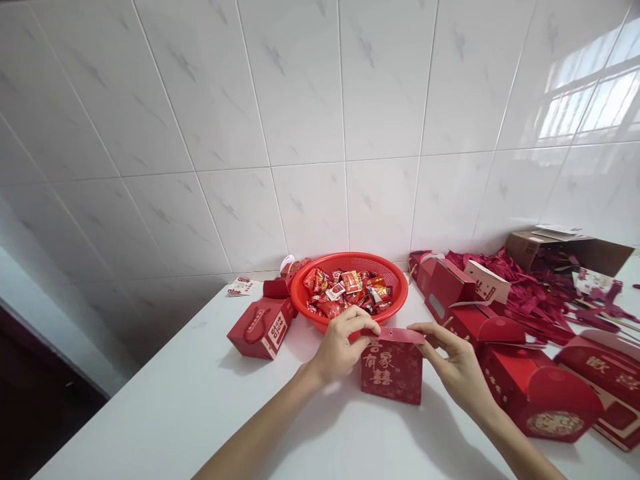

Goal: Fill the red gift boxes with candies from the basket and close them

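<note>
Left hand [345,339] and right hand [450,357] are each pinching a top corner of a red packet [393,373], which is standing upright on the white table [165,413], just in front of the red basket [296,292]. Basket is holding wrapped sweets [353,283]. One red box [263,327] is sitting left of it; more red boxes [535,390] are crowding the right forearm, with ribbons [535,293] heaping behind. Left hand is hiding some near rim; the packet is masking some fingertips. Rightmost box is running off frame.
</note>
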`<act>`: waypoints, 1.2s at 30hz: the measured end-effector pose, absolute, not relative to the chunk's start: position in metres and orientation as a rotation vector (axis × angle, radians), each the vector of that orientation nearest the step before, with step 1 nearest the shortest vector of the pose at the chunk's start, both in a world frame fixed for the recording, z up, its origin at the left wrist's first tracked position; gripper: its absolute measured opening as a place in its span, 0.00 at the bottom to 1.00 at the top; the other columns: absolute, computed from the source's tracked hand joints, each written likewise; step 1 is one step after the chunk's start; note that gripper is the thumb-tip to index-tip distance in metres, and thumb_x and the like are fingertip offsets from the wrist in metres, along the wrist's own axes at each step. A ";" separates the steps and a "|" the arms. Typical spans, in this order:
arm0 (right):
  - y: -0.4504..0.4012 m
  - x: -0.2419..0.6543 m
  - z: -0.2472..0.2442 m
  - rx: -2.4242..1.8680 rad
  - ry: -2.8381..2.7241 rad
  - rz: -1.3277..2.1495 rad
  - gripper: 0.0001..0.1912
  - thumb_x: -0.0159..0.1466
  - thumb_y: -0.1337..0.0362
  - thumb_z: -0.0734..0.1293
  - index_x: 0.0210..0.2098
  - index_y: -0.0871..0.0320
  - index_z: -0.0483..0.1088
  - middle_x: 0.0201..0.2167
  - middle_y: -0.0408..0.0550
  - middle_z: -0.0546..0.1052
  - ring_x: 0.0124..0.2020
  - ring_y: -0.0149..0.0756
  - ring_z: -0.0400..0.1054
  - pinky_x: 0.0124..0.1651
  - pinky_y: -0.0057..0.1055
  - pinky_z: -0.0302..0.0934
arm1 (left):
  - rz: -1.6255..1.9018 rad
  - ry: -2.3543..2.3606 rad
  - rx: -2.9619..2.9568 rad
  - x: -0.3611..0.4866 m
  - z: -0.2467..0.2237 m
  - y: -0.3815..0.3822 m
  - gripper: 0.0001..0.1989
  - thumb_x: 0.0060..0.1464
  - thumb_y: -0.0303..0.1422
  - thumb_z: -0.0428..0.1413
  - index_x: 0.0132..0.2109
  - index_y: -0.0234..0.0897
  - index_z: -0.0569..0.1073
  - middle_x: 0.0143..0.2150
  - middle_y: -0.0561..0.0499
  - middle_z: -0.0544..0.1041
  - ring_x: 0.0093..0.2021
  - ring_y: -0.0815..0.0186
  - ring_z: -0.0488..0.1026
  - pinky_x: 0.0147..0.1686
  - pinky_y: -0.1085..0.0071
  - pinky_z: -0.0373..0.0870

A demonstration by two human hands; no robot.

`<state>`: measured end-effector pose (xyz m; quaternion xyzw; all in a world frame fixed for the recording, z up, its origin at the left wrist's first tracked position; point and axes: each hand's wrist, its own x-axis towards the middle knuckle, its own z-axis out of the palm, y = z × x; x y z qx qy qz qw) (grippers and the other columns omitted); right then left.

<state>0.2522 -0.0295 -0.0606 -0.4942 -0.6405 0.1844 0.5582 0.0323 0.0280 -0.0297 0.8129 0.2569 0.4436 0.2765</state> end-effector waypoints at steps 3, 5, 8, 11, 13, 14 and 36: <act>-0.032 0.253 -0.056 -1.179 -1.555 0.414 0.14 0.67 0.54 0.65 0.40 0.54 0.78 0.32 0.45 0.80 0.29 0.35 0.70 0.32 0.29 0.64 | 1.207 0.682 2.196 0.032 -0.030 0.027 0.08 0.54 0.23 0.56 0.36 0.38 0.78 0.37 0.50 0.75 0.39 0.65 0.74 0.43 0.68 0.71; -0.035 0.252 -0.053 -1.185 -1.596 0.411 0.15 0.67 0.52 0.65 0.41 0.55 0.78 0.30 0.44 0.79 0.27 0.35 0.69 0.32 0.29 0.64 | 1.216 0.681 2.199 0.032 -0.030 0.026 0.05 0.53 0.25 0.59 0.37 0.38 0.79 0.37 0.50 0.75 0.38 0.64 0.74 0.43 0.67 0.71; -0.036 0.250 -0.052 -1.193 -1.600 0.410 0.17 0.67 0.49 0.64 0.41 0.54 0.78 0.31 0.45 0.79 0.28 0.35 0.69 0.32 0.30 0.64 | 1.217 0.683 2.187 0.031 -0.031 0.027 0.03 0.55 0.30 0.61 0.36 0.38 0.80 0.37 0.49 0.76 0.39 0.63 0.75 0.45 0.66 0.72; -0.035 0.248 -0.054 -1.194 -1.554 0.415 0.18 0.68 0.48 0.64 0.36 0.54 0.77 0.29 0.45 0.77 0.26 0.34 0.66 0.30 0.29 0.63 | 1.208 0.692 2.168 0.031 -0.032 0.028 0.05 0.58 0.31 0.59 0.36 0.39 0.81 0.38 0.48 0.78 0.40 0.63 0.75 0.45 0.66 0.72; -0.034 0.248 -0.055 -1.182 -1.548 0.455 0.18 0.67 0.47 0.64 0.34 0.55 0.76 0.26 0.44 0.75 0.24 0.33 0.64 0.27 0.28 0.62 | 1.202 0.708 2.151 0.031 -0.033 0.028 0.05 0.58 0.30 0.59 0.38 0.39 0.81 0.39 0.48 0.79 0.41 0.62 0.76 0.46 0.65 0.72; -0.034 0.247 -0.055 -1.175 -1.550 0.483 0.19 0.67 0.47 0.64 0.34 0.55 0.76 0.25 0.44 0.75 0.23 0.33 0.63 0.26 0.28 0.62 | 1.202 0.720 2.138 0.031 -0.033 0.028 0.05 0.58 0.30 0.59 0.40 0.40 0.80 0.39 0.48 0.79 0.42 0.62 0.76 0.47 0.65 0.72; -0.076 0.328 0.055 -1.020 -0.728 -0.423 0.09 0.57 0.60 0.74 0.31 0.59 0.76 0.20 0.43 0.72 0.17 0.35 0.69 0.19 0.31 0.60 | 1.144 0.681 1.741 0.023 -0.026 0.035 0.18 0.56 0.48 0.61 0.36 0.36 0.80 0.33 0.48 0.81 0.38 0.60 0.77 0.45 0.64 0.74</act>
